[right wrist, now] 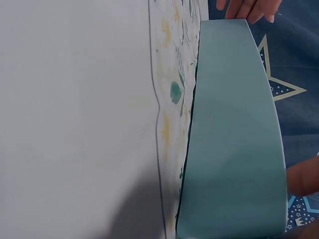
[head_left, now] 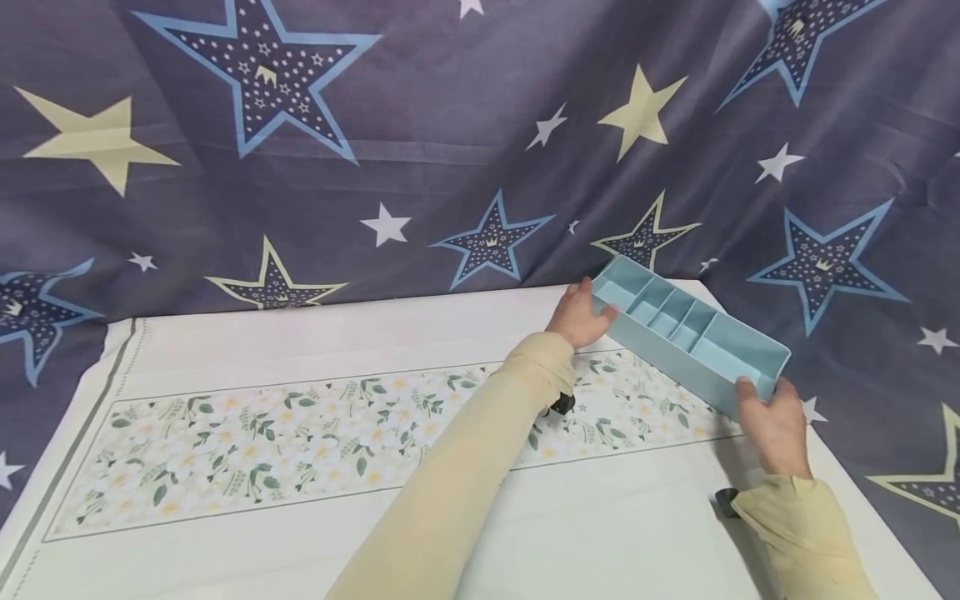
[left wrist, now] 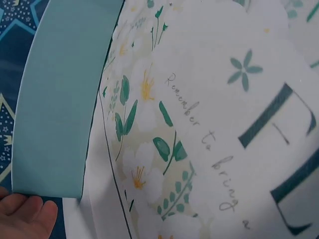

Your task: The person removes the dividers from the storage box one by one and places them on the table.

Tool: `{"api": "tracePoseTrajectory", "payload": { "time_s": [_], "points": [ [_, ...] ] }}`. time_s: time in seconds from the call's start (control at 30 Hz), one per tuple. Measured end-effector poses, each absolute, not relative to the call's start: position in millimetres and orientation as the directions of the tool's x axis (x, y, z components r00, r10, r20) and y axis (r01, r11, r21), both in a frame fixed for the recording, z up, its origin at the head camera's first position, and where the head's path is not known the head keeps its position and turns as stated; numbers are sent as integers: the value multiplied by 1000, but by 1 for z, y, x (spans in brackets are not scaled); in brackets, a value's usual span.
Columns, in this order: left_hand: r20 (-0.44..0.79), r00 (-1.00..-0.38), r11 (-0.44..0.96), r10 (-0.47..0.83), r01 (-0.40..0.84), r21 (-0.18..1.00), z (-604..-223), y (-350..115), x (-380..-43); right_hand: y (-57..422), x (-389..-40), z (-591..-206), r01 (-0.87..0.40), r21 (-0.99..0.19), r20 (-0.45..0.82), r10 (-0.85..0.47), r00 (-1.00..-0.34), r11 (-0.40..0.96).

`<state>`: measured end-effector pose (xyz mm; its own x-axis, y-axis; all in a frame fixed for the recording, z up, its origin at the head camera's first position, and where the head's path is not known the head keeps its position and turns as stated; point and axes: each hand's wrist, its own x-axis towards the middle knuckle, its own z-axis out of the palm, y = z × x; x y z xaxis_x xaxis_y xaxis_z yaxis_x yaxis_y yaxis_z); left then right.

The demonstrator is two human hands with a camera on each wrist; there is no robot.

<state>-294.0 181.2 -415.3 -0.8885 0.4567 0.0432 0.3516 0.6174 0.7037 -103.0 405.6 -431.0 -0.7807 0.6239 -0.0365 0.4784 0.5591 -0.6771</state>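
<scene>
A light blue divided organizer tray (head_left: pixel 675 360) stands at the far right of the table, set diagonally, with several compartments that show no contents. My left hand (head_left: pixel 579 317) holds its left end, thumb toward the front wall. At the opposite end, my right hand (head_left: pixel 776 425) grips the near right corner, thumb over the rim. The left wrist view shows the tray's long wall (left wrist: pixel 60 109), with fingertips (left wrist: pixel 30 214) against one end. In the right wrist view, the wall (right wrist: pixel 229 129) has its lower edge right at the cloth, and a thumb (right wrist: pixel 304 177) lies by the rim.
A white tablecloth (head_left: pixel 622 517) with a floral band (head_left: pixel 300 442) covers the table. Printed lettering (left wrist: pixel 199 119) shows on it. A dark star-patterned curtain (head_left: pixel 465 108) hangs behind and along the right side, close to the tray.
</scene>
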Motion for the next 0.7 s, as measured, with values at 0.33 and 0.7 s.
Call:
{"api": "tracePoseTrajectory", "payload": {
  "time_s": [0.33, 0.7],
  "points": [
    [138, -931, 623, 338, 331, 708, -420, 182, -290, 455, -115, -488, 448, -714, 10, 648, -762, 539],
    [80, -955, 565, 284, 234, 791, -425, 178, -290, 452, -114, -489, 440, -727, 33, 667, -745, 527]
  ]
}}
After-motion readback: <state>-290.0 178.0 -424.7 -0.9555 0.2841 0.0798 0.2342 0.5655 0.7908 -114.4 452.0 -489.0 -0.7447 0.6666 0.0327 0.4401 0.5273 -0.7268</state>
